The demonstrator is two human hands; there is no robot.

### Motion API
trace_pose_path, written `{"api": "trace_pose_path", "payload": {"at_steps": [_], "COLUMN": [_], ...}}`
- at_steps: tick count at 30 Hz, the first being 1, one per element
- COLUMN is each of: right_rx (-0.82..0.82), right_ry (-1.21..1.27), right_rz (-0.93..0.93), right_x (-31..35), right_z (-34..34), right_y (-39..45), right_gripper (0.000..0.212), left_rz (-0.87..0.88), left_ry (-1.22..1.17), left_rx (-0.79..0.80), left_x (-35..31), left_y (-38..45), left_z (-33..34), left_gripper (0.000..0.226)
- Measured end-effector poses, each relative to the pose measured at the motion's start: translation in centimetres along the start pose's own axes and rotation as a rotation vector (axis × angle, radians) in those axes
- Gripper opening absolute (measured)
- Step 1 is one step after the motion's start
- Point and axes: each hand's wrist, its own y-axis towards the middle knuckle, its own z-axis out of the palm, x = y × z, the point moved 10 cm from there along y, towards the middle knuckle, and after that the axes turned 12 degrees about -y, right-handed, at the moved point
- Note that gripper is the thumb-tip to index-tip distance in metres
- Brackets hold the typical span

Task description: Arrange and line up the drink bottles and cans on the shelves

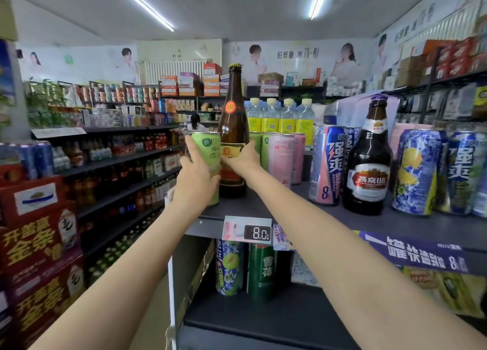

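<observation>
Drink bottles and cans crowd the top shelf (303,210) of a dark store rack, seen from the head camera. The left hand (196,175) curls round a light green can (208,162) at the shelf's left end, fingers wrapped over its near side. Just right of that hand, touching the can, stands a tall brown bottle (233,128) with a gold cap, upright on the shelf. The right hand (243,158) grips this bottle low on its label, thumb and fingers reaching round it from the right.

Past the right hand, farther back, stand more green cans (264,149) and two pink cans (281,159), with a row of yellow-capped clear bottles (279,117) behind them. To the right of the right forearm sits a blue and pink can (326,165), then a short dark beer bottle (369,165) with a red and silver label, then blue cans with lemon pictures (419,173), all upright near the shelf's front edge.

Below both wrists, a price tag (247,229) hangs on the shelf's front lip. Under it, on the lower shelf (263,323), a blue and green can (229,266) and a dark green can (261,273) stand side by side.

Left of the left arm, stacked red cartons (39,244) fill the aisle side, and long shelves of bottles (126,165) run away behind them.
</observation>
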Motion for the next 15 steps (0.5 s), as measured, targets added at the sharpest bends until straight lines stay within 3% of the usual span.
{"api": "trace_pose_path", "payload": {"at_steps": [6,12,15], "right_rx": [0.026,0.051,0.038], "right_ry": [0.045,0.015,0.009], "right_rz": [0.011,0.004,0.01], "right_x": [-0.6,-0.8,-1.3], "right_z": [-1.9,-3.8,-5.4], "right_y": [-2.2,-4.1,-5.1], "right_gripper": [0.08,0.105,0.105], "left_rz": [0.017,0.019,0.048], "left_ry": [-0.083,-0.237,-0.317], "left_rx": [0.02,0.063,0.086], "left_x": [-0.1,0.5,0.4], "left_y": [-0.4,-0.1,0.4], "left_z": [-0.2,-0.1,0.4], "left_gripper": [0.095,0.096,0.099]}}
